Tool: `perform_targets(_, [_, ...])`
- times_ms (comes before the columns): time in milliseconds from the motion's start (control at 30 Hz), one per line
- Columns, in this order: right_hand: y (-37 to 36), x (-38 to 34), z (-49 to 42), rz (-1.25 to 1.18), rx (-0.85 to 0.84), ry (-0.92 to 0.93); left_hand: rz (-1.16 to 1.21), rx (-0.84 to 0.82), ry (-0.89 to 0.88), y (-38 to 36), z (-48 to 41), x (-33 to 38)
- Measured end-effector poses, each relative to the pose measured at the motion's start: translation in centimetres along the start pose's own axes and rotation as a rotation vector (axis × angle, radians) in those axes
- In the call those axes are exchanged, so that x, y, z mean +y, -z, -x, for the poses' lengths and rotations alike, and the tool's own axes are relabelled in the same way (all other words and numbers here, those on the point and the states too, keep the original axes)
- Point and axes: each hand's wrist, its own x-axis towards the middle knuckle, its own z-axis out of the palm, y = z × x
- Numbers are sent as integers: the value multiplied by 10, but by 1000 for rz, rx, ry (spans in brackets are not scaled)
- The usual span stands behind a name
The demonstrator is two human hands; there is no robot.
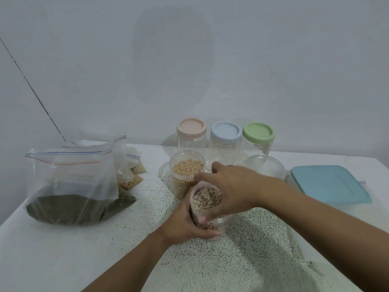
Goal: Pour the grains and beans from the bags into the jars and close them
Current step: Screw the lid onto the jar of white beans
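Speckled-bean jar (207, 200) is centre frame, mouth open, just in front of the pale-bean jar (187, 171). Left hand (185, 226) grips its body. Right hand (233, 188) curls round its rim.

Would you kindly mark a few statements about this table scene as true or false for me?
1. The left hand and the right hand both hold the container of speckled beans. True.
2. The jar of tan beans has its lid on. False: it stands open.
3. A pink-lidded jar, a blue-lidded jar and a green-lidded jar stand at the back. True.
4. The large zip bag holds white rice. False: it holds dark green grains.
5. The teal lid lies left of the jars. False: it lies to their right.
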Motion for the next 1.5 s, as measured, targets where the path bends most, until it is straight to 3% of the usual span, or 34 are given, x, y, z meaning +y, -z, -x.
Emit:
perform_targets(100, [-5, -8, 0, 69, 42, 66, -35, 11, 1, 0, -2, -5])
perform_targets(300, [11, 2, -10, -97, -129, 258, -49, 13, 20, 1, -3, -9])
perform_targets(400, [15, 14, -13, -161, -155, 264, -44, 4, 20, 1, -3, -10])
perform_targets(600, [10, -1, -15, 37, -145, 242, -66, -7, 52, 3, -4, -15])
perform_targets(1033, [0, -7, -3, 102, 38, -213, -35, -32, 10, 2, -2, -11])
perform_targets(1100, [0, -4, -2, 93, 69, -138, -22, -49, 10, 2, -2, -9])
perform_targets(1267, [-9, 6, -5, -108, -37, 176, -9, -47, 33, 2, -1, -6])
perform_targets(1500, [-57, -2, 1, 54, 266, 81, 31, -31, -6, -2, 2, -1])
